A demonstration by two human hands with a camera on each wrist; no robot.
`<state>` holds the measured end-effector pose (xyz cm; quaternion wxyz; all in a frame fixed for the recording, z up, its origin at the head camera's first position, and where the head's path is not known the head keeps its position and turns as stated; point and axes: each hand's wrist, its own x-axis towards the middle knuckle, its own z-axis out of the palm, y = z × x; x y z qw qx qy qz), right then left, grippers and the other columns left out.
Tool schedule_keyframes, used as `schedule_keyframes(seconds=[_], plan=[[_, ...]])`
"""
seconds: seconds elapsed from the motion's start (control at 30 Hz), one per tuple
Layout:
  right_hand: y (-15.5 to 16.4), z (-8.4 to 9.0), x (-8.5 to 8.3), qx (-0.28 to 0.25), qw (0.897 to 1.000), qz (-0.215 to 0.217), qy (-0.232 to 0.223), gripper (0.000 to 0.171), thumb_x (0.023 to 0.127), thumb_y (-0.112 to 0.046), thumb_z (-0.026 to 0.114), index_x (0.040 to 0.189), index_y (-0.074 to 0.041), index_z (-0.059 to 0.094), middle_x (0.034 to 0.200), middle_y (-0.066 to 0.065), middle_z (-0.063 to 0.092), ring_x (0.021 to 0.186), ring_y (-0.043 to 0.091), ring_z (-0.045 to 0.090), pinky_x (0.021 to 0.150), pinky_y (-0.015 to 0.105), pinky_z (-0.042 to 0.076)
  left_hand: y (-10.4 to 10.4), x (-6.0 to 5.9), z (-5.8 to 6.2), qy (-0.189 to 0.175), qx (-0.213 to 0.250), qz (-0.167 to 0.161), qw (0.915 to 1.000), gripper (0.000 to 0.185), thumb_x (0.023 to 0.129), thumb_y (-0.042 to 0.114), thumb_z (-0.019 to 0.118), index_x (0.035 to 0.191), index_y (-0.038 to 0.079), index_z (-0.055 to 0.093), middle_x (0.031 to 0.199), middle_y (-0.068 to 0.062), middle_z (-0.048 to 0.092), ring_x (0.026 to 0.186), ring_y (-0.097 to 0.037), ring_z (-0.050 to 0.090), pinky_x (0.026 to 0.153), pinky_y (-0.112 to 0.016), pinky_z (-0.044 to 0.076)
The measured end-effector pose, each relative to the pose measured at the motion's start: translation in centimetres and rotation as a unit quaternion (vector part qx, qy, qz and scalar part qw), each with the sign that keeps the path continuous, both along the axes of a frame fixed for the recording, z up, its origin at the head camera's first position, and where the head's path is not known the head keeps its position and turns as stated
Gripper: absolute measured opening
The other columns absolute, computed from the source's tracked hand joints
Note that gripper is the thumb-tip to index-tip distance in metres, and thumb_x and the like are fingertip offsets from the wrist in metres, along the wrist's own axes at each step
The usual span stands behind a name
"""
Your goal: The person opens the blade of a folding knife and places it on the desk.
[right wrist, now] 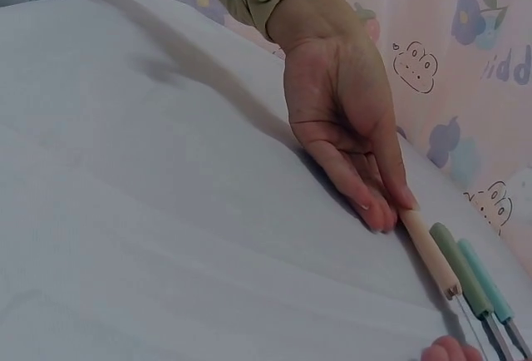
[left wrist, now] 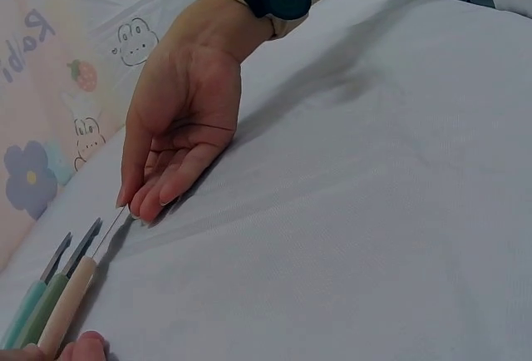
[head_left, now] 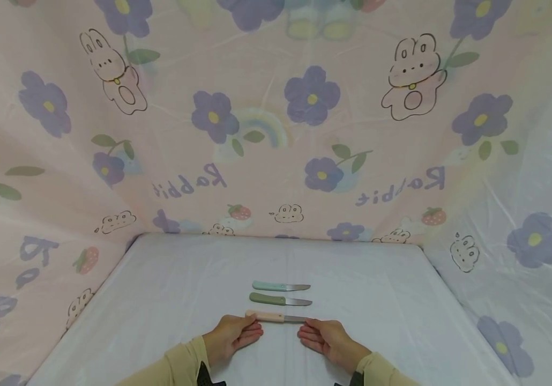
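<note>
Three small paring knives lie side by side, blades to the right. The nearest, a peach-handled paring knife (head_left: 272, 317), is held between both hands. My left hand (head_left: 235, 335) pinches the butt of its handle between thumb and fingers. At the other end, my right hand (head_left: 329, 340) pinches the blade tip (left wrist: 110, 229). Just beyond is a green-handled paring knife (head_left: 267, 299), and behind that a mint-handled paring knife (head_left: 269, 286). In the right wrist view the left thumb presses on the peach handle (right wrist: 431, 253).
The knives are on a white-covered table (head_left: 199, 273). A printed curtain (head_left: 261, 134) with flowers and rabbits rises along the back and both sides.
</note>
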<state>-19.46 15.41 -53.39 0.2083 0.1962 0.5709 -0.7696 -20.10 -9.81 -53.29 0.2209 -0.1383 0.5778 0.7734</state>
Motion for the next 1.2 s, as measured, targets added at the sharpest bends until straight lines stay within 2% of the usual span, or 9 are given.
schedule_keyframes(seconds=[0.37,0.8,1.07,1.13,1.2], plan=[[-0.1,0.4,0.1,-0.007,1.0,-0.008,0.013,0.035,0.094,-0.004,0.051,0.121,0.018,0.046,0.087,0.019,0.068,0.082,0.026,0.068,0.078,0.038,0.054,0.0,-0.1,0.4,-0.007,-0.008,-0.01,0.9999,0.031,0.094,0.01,0.055,0.11,-0.017,0.052,0.086,-0.018,0.068,0.081,-0.021,0.067,0.078,-0.032,0.054],[-0.1,-0.1,0.1,-0.001,1.0,-0.019,0.023,0.029,0.095,-0.003,0.048,0.115,0.018,0.046,0.086,0.017,0.068,0.084,0.027,0.067,0.078,0.036,0.054,-0.1,0.0,-0.5,0.014,-0.001,-0.016,0.9998,0.036,0.094,0.015,0.056,0.111,-0.016,0.052,0.088,-0.016,0.068,0.082,-0.021,0.068,0.078,-0.031,0.054],[0.5,-0.8,0.3,-0.033,0.998,-0.011,0.047,0.035,0.095,-0.007,0.05,0.119,0.018,0.042,0.091,0.016,0.065,0.087,0.024,0.066,0.083,0.036,0.052,-1.0,-0.2,-0.5,0.03,-0.004,-0.056,0.998,0.035,0.093,0.017,0.057,0.111,-0.014,0.054,0.091,-0.016,0.067,0.085,-0.022,0.067,0.079,-0.032,0.053],[1.0,-0.8,0.5,-0.048,0.997,-0.001,0.06,0.037,0.095,-0.007,0.05,0.121,0.019,0.04,0.093,0.016,0.065,0.088,0.023,0.066,0.084,0.036,0.051,-1.4,-0.4,-0.2,0.051,-0.021,-0.075,0.9957,0.034,0.094,0.018,0.056,0.109,-0.012,0.056,0.093,-0.015,0.067,0.085,-0.021,0.066,0.078,-0.032,0.054],[1.8,-0.7,0.6,-0.053,0.995,0.013,0.079,0.039,0.096,-0.007,0.048,0.123,0.019,0.039,0.094,0.015,0.064,0.089,0.022,0.065,0.085,0.036,0.051,-2.0,-0.6,0.4,0.088,-0.044,-0.101,0.9901,0.036,0.094,0.022,0.055,0.11,-0.011,0.057,0.096,-0.014,0.066,0.087,-0.021,0.066,0.079,-0.032,0.054]])
